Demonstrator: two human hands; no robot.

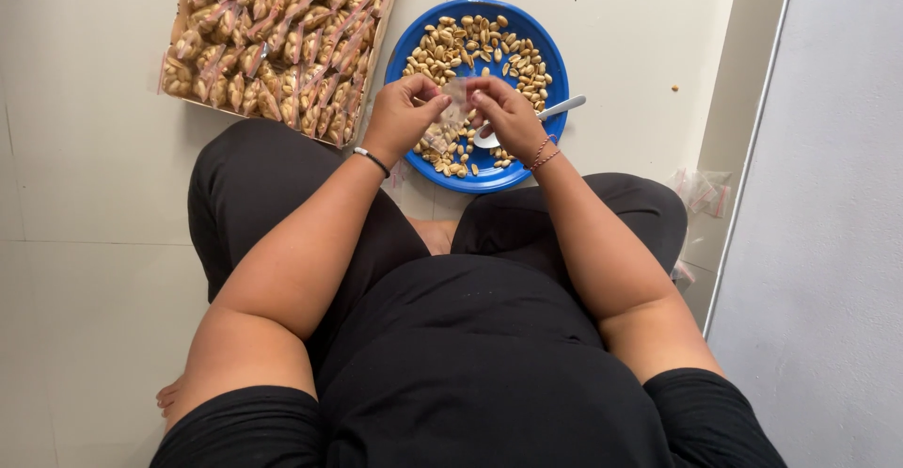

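Both hands raised over blue plate of peanuts: left hand and right hand fingers pinch one small clear bag. Pale tiled floor, grey wall right.

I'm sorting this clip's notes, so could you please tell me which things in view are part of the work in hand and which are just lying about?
In use:
- left hand and right hand, pinching a small clear bag
- blue plate of peanuts
- white spoon on the plate
- tray of filled packets

Lying about:
- empty clear bags by the wall
- stray peanut on the floor
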